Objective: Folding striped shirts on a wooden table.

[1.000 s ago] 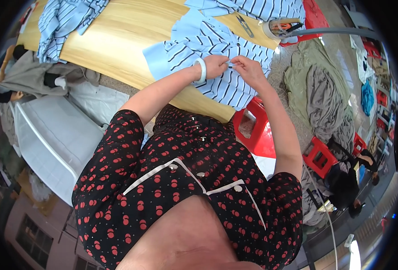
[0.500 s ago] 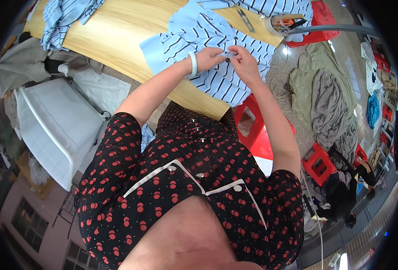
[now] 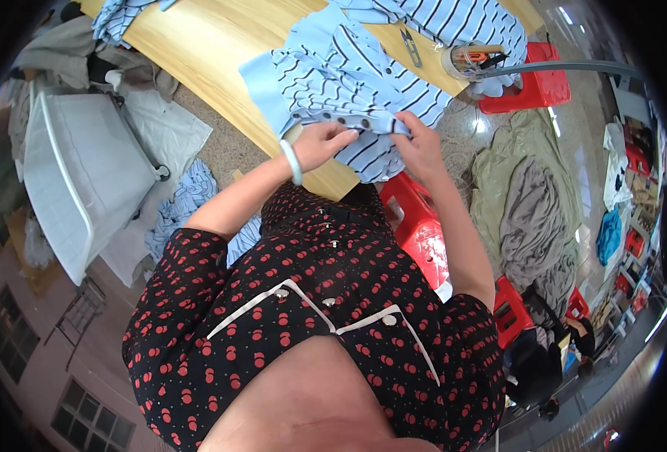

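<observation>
A light blue knit shirt [image 3: 326, 87] with dark wavy stripes lies bunched over the near edge of the wooden table [image 3: 198, 56]. Its button placket [image 3: 357, 123], with several dark buttons, runs between my two hands. My left hand [image 3: 320, 146], below a pale bangle, is closed on the cloth at the placket's left part, thumb pointing right. At the other end, my right hand [image 3: 422, 145] pinches the placket edge between thumb and fingers. The lower part of the shirt hangs past the table edge toward my lap.
Thread snips [image 3: 410, 48] lie beyond the shirt, beside a clear tub [image 3: 465, 62] of tools. More striped garments [image 3: 462, 22] rest at the back. Red stools [image 3: 416, 226] stand at right, near cloth heaped on the floor [image 3: 533, 203]. A white bin [image 3: 96, 162] is at left.
My hands have moved apart and closer to my body, the left one down and leftward. The placket, earlier pinched at one spot, is now stretched between them with its buttons showing.
</observation>
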The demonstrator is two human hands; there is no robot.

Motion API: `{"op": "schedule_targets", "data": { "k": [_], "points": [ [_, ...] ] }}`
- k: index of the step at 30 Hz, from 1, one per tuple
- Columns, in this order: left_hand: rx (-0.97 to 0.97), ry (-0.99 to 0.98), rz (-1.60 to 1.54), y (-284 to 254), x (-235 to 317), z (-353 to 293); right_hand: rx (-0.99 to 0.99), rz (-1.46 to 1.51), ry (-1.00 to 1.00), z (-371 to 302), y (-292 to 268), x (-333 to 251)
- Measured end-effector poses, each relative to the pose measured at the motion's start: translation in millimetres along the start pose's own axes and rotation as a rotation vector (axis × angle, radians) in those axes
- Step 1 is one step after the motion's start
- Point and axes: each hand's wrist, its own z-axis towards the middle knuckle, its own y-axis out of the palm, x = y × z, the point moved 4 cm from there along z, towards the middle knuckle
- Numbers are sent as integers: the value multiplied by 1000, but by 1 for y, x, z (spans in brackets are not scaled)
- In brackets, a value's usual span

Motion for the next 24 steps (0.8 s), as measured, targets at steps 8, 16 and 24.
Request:
{"op": "schedule_targets", "data": {
  "k": [8, 16, 24],
  "points": [
    [-36, 93, -1421, -3, 18, -87, -499, 162, -537, -58, 42, -127],
    [705, 397, -1627, -7, -60, -161, -750, 306, -246, -70, 93, -116],
    [1965, 453, -1453, 31, -177, -450, -1001, 468, -119, -32, 160, -117]
  ]
}}
